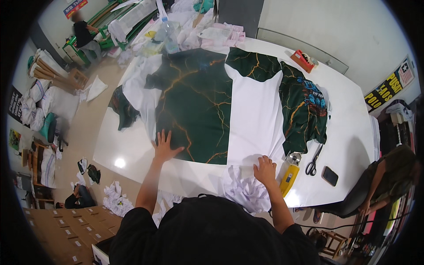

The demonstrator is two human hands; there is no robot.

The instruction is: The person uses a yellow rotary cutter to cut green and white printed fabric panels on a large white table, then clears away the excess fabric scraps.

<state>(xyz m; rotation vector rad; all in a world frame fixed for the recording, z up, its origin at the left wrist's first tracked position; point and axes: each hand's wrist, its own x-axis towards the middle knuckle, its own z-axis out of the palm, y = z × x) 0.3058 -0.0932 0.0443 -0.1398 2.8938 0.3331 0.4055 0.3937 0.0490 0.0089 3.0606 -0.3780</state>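
Observation:
A dark green printed fabric panel [194,110] with orange crack lines lies flat on the white table, joined to white fabric [254,110]. My left hand [165,149] rests spread and flat on the green panel's lower left corner. At the table's near edge, my right hand [265,171] is curled over the white fabric, its fingers closed on it; the fingertips are partly hidden. Just right of that hand lies an electric rotary fabric cutter [289,176] with a yellow handle. Beyond it are black scissors [314,161].
A phone [330,176] and a red tape dispenser [303,61] are on the table [349,132]. More printed fabric [304,106] lies right. A plastic bottle [169,37] and cloth piles stand at the back. White scraps [245,187] hang in front. A person [384,176] is at the right.

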